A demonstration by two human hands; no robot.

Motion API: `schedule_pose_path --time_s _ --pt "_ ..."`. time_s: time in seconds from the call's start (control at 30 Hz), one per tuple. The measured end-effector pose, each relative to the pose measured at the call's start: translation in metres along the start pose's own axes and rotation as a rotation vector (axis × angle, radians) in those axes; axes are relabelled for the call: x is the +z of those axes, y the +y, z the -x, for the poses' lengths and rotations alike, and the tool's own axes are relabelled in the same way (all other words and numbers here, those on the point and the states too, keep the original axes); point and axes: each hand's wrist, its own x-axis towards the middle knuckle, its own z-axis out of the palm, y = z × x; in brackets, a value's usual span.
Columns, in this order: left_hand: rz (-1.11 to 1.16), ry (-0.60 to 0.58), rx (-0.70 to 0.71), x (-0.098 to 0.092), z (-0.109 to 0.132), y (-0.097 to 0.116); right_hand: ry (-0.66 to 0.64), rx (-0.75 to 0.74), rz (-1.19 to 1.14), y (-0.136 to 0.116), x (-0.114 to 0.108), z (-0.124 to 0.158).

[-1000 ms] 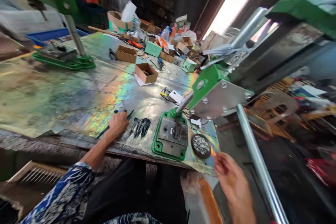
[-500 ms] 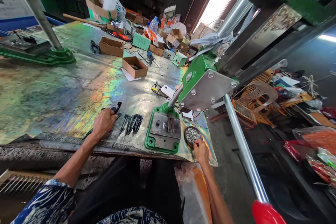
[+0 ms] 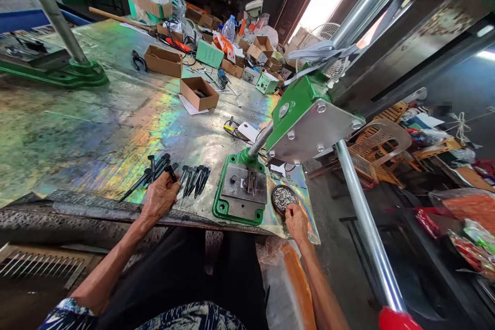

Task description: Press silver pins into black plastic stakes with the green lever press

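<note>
My left hand (image 3: 159,197) rests at the near table edge with its fingers curled around a black pointed piece (image 3: 170,171) from a loose bunch. More black pointed pieces (image 3: 194,179) lie in a row just right of it. My right hand (image 3: 296,220) pinches into a round dark dish (image 3: 282,198) full of small silvery parts, at the table's near right corner. Between my hands stands a green hand press (image 3: 243,197) with a grey plate, its long metal lever (image 3: 363,221) running down to a red knob.
The iridescent metal table (image 3: 88,129) carries open cardboard boxes (image 3: 198,93), black pliers (image 3: 137,60), a white tag (image 3: 249,131) and a second green press (image 3: 58,69) at far left. Clutter of boxes and bottles fills the far end. A plastic chair (image 3: 381,147) stands right.
My left hand has drawn back toward the table edge, taking hold of a black piece. My right hand, in mid-air a second ago, is now at the dish. The view shifted slightly.
</note>
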Motion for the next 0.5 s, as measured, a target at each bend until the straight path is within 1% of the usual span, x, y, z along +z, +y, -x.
schedule_pose_path --time_s 0.17,0.3,0.4,0.47,0.5 --pt "0.055 -0.052 0.008 0.004 0.003 -0.004 0.023 0.001 -0.133 0.004 0.0 -0.001" --pt "0.188 -0.07 -0.018 0.004 0.004 -0.005 0.037 0.046 -0.248 0.003 -0.005 -0.002" --pt "0.311 -0.048 -0.077 0.003 0.008 0.008 0.048 0.098 -0.337 0.0 -0.012 -0.002" --pt "0.405 -0.055 -0.102 0.003 0.015 0.024 0.051 0.123 -0.409 -0.004 -0.017 0.0" --pt "0.46 -0.076 -0.108 0.004 0.02 0.033 0.048 0.133 -0.452 -0.008 -0.02 0.002"
